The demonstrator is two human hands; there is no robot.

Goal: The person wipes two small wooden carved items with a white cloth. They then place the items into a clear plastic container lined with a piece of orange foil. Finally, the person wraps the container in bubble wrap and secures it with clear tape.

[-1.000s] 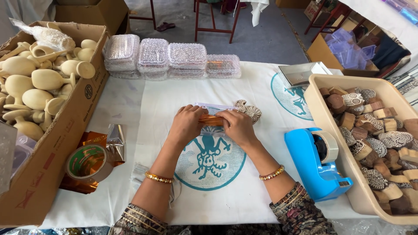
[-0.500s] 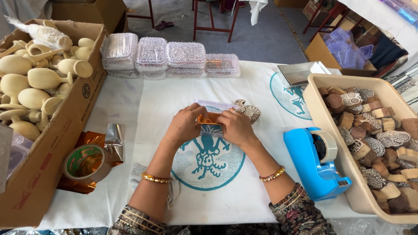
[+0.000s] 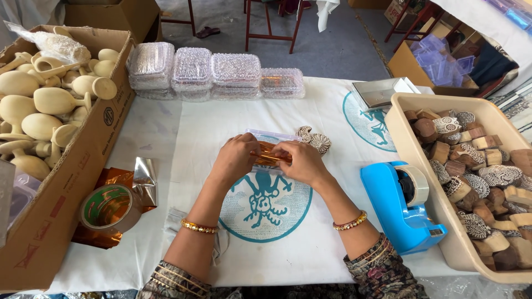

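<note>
While both hands met at the table's middle, these were seen:
Left hand (image 3: 235, 158): fingers closed on the orange foil-wrapped piece (image 3: 270, 155)
Right hand (image 3: 299, 160): fingers pinched on the same piece's other end
Piece: held over the clear plastic box (image 3: 271, 137), beside carved wooden stamps (image 3: 315, 139)
Tape dispenser (image 3: 402, 207): blue, set right of the hands

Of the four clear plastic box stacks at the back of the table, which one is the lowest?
The rightmost stack, nearest the silver tray. Its top sits clearly below the tops of the other three stacks, which rise higher.
</note>
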